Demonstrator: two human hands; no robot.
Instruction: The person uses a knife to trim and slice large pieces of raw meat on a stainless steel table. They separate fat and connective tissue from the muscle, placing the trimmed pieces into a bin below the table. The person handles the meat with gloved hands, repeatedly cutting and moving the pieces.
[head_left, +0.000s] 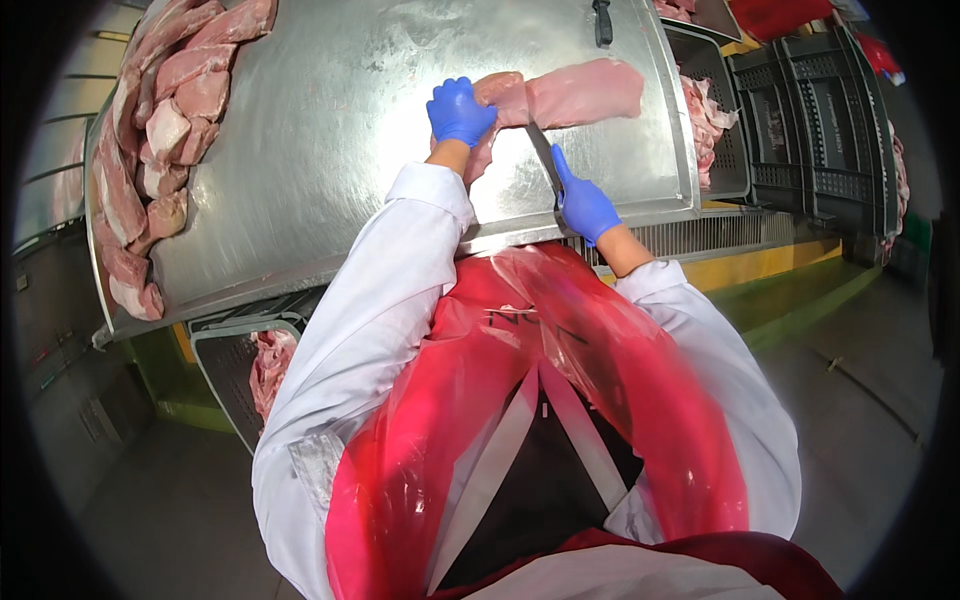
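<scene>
A long slab of pale pink raw meat [585,93] lies across the metal table, with a narrower flap hanging toward me. My left hand [461,112], in a blue glove, grips the meat at its left end with curled fingers. In my right hand [587,198], also gloved in blue, is a knife [544,157]. Its blade points away from me and its tip meets the near edge of the slab, at a seam between two parts of the meat. My right index finger stretches along the knife; the other fingers wrap its handle, which they mostly hide.
Several raw meat pieces [165,130] are heaped along the left side of the metal table [330,120]. A black handle [602,22] lies at the far edge. Grey crates holding meat stand right [740,150] and below the near left edge [225,365]. Another dark crate [820,140] is farther right.
</scene>
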